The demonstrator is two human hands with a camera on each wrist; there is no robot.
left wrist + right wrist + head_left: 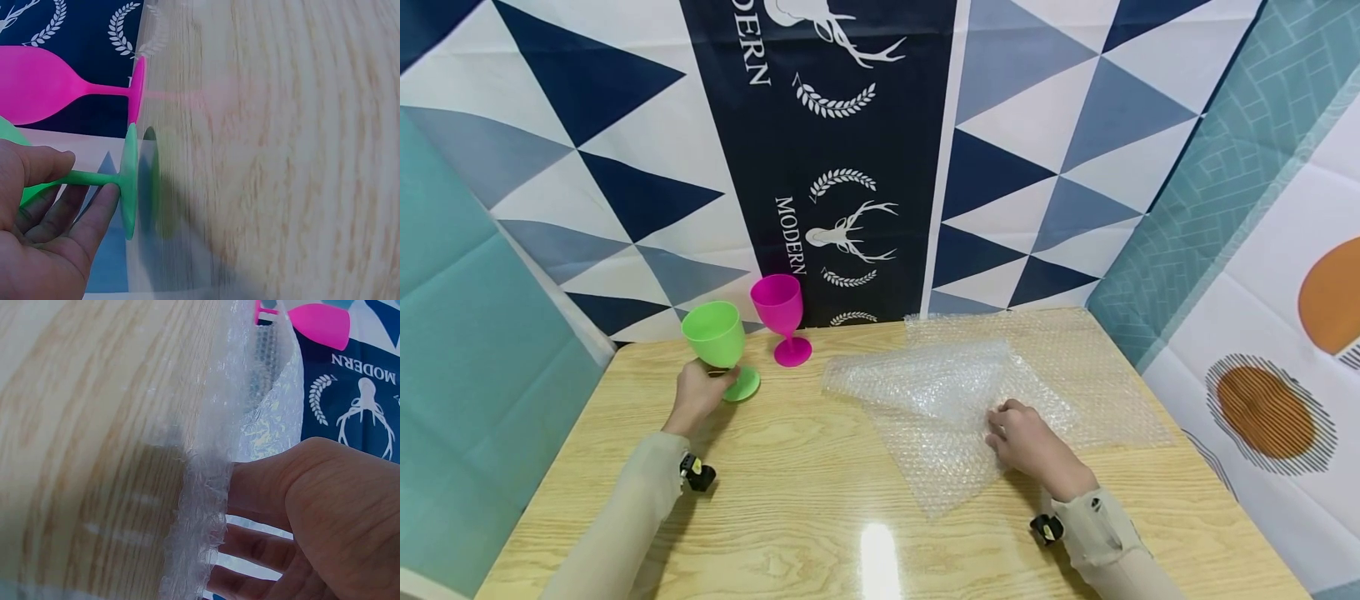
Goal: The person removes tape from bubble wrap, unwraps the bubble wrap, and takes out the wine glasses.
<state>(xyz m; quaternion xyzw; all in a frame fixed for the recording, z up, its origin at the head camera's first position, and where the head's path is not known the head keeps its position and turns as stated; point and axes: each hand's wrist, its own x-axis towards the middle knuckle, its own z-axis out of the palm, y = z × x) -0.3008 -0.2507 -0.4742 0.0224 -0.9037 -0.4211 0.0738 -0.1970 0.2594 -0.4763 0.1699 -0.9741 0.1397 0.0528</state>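
My left hand (698,392) holds a green plastic goblet (713,332) by the stem, tilted a little. Its round foot (129,181) is close to the table in the left wrist view; whether they touch I cannot tell. Just behind it a magenta goblet (778,304) stands upright. On the right, my right hand (1026,437) rests its fingertips on a clear sheet of bubble wrap (925,433), partly folded over itself. The right wrist view has these fingers (259,547) spread apart against the edge of the wrap (203,506).
Another layer of bubble wrap (1120,392) covers the back right of the wooden table (790,500). A patterned cloth wall (880,158) rises along the table's back edge, with more hangings at both sides.
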